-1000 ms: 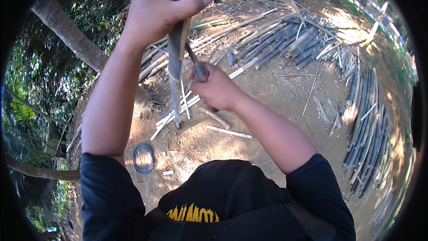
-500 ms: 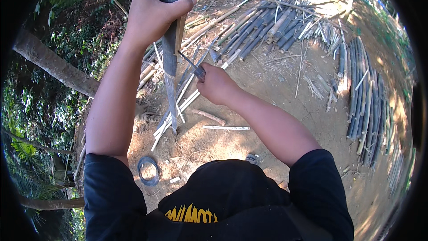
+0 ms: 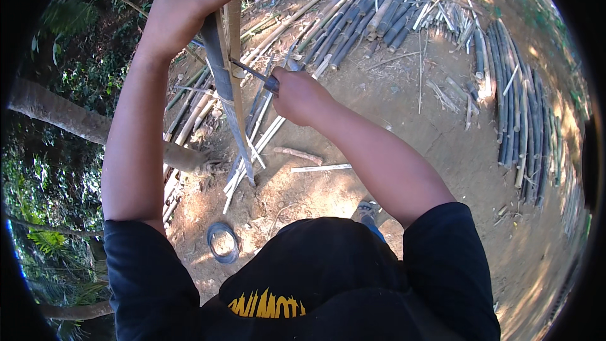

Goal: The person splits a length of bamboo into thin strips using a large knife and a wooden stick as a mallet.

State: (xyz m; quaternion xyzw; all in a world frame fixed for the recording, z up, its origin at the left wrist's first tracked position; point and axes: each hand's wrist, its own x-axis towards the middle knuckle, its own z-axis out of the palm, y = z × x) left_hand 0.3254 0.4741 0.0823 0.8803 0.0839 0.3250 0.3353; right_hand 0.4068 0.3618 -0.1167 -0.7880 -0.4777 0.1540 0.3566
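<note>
A long bamboo pole (image 3: 216, 63) stands steeply before me, dark on its outer skin and pale along a lengthwise split. High on it, at the upper left, my left hand (image 3: 173, 16) is wrapped round the pole, its thumb across the near side. My right hand (image 3: 302, 96) is closed round the dark handle of a knife (image 3: 250, 71). The knife's thin blade reaches left to the split, and its tip is hidden at the bamboo. Below the knife the pole narrows to a point near pale strips on the ground.
Dark bamboo poles (image 3: 360, 22) are heaped at the far side, with another stack (image 3: 521, 113) on the right. Pale strips (image 3: 259, 145) and a wire coil (image 3: 223, 243) lie on the bare soil. A tree trunk (image 3: 63, 113) and dense plants border the left.
Both hands, the pole and the knife have shifted left in the view. The split in the pole shows wider near the top. The whole ground view has also shifted slightly.
</note>
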